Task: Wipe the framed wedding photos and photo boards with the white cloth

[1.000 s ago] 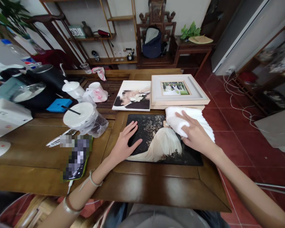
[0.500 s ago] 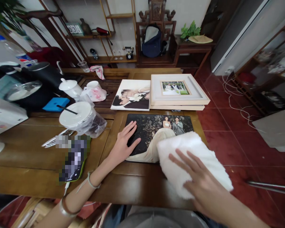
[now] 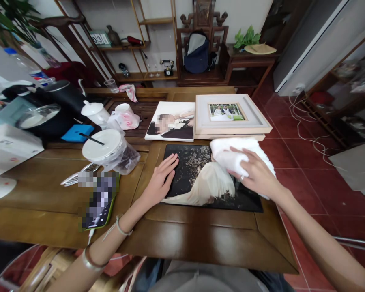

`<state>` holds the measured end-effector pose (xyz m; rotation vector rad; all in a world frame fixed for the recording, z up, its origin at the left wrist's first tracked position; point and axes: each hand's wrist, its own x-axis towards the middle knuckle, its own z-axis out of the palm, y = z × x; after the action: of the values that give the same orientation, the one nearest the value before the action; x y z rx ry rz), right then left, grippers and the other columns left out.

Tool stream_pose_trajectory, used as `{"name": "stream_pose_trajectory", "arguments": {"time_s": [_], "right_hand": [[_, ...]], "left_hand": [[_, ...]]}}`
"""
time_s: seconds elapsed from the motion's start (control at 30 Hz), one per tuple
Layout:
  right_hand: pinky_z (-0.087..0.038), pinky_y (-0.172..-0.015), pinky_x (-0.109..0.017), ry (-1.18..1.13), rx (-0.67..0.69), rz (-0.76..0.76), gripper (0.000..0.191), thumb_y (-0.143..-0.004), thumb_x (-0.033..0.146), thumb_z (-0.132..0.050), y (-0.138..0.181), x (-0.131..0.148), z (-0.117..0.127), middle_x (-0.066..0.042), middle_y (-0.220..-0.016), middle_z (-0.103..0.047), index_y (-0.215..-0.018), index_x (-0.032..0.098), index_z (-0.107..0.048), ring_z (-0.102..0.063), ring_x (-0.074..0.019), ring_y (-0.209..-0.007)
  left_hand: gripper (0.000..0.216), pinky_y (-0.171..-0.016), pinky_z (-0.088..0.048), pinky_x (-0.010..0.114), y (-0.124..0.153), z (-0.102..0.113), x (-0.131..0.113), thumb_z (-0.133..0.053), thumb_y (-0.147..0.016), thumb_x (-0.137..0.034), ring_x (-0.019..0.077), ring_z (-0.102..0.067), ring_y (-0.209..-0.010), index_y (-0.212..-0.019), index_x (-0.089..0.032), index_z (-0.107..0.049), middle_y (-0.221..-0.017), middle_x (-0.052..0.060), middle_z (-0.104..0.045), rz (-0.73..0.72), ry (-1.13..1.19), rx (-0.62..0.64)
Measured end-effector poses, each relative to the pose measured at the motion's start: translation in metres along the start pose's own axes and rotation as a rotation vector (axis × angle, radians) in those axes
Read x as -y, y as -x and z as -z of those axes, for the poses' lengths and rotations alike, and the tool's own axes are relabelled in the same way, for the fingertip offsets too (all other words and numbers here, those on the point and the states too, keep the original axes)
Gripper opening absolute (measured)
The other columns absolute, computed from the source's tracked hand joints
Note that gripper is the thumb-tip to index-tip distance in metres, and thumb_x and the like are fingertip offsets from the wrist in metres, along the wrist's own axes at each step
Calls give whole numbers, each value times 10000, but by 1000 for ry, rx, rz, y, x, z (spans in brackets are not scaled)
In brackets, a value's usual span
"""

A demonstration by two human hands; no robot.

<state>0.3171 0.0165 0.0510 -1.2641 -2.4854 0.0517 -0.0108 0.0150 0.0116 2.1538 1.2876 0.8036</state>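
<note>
A dark wedding photo panel (image 3: 191, 178) lies flat on the wooden table, a pale gown spreading across its middle. My left hand (image 3: 161, 178) rests on the panel's left edge, fingers stretched out and holding nothing. On the upper right part of the panel is a white towel (image 3: 243, 148), bunched under my right hand (image 3: 255, 172), whose fingers are curled over it. The towel hides the upper right of the picture. A ring shows on my right hand.
Behind the panel are a photo board (image 3: 173, 121) and a framed photo (image 3: 231, 115). To the left stand a bagged drink cup (image 3: 109, 150), a phone (image 3: 100, 202), a white teapot (image 3: 95, 111) and a white box (image 3: 12, 148). The table's right edge (image 3: 287, 239) is close by.
My right hand has moved the towel from the panel's lower right up to its upper right, uncovering the lower right corner. My left hand stays at the left edge.
</note>
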Motion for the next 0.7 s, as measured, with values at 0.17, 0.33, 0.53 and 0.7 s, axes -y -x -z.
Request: {"name": "stream_pose_trajectory", "arguments": {"time_s": [0.17, 0.33, 0.53, 0.7], "right_hand": [[-326, -1104, -553, 59, -29, -17, 106, -848, 195, -536, -9, -7, -7, -279, -1337, -525, -828, 129, -616, -421, -332, -1330], [-211, -1141, -616, -46, 88, 68, 134, -624, 67, -517, 23, 32, -1, -201, -1409, -486, -670, 167, -594, -274, -355, -1405], [-126, -1150, -646, -207, 207, 132, 192, -490, 53, -506, 70, 98, 11, -52, -1525, -348, -583, 195, -596, -218, -375, -1420], [-206, -1184, -536, -216, 256, 187, 225, -565, 57, -522, 59, 84, 18, -18, -1475, -433, -679, 234, -602, -340, -301, -1385]], "left_hand": [[397, -1157, -263, 493, 0, -1, 1, -352, -994, -279, 206, -352, -1405, -1354, -230, -513, -1462, 83, -467, 4, 19, -25], [399, -1164, -278, 468, 0, -3, 3, -353, -990, -252, 195, -371, -1395, -1347, -193, -522, -1451, 91, -480, -1, 8, -62], [400, -1165, -284, 469, 0, -5, 3, -353, -986, -233, 194, -377, -1391, -1351, -197, -515, -1445, 89, -487, -15, 13, -71], [394, -1160, -277, 487, 0, -4, 2, -354, -985, -228, 204, -371, -1394, -1345, -207, -513, -1449, 95, -480, -22, 6, -59]]}}
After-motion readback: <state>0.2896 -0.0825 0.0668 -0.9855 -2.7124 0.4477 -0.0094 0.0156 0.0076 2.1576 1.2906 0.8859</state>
